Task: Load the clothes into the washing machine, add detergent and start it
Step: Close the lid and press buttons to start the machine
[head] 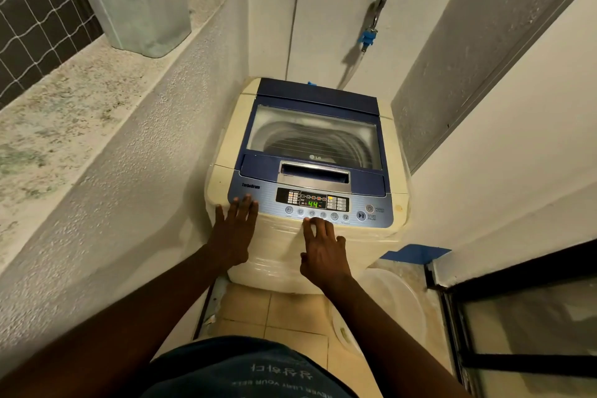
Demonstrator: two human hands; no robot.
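Cream plastic meets both hands at the near edge of the washing machine point(310, 152). The left hand point(234, 233) lies flat with fingers spread apart, fingertips touching the near left corner of the blue control panel point(310, 203), gripping nothing. The right hand point(323, 252) is also empty, fingers loosely apart, with its fingertips at the near rim of the panel, just below the row of round buttons point(317, 214); whether one is being pressed cannot be told.

Pale square floor tiles point(284, 310) run under the machine in a narrow alcove. A rough textured wall point(129, 178) rises on the left, topped by a stained, speckled ledge point(64, 100) with netting point(29, 3) behind it. White walls close in at the far side and the right.

The top-loader stands against the far wall, in the middle of the alcove. Its blue-framed lid point(315, 136) is shut, and the ribbed drum shows through the clear window. The display point(312, 203) glows green, reading 44. A start/pause button point(361, 215) sits at the right of the panel.

On the ledge stands a frosted translucent container point(135, 0). A tap point(376, 13) with a blue fitting sticks out of the far wall above the machine. To the near right lie a white round basin point(394, 307), a blue piece point(416, 254) and a dark-framed glass door point(523, 317).
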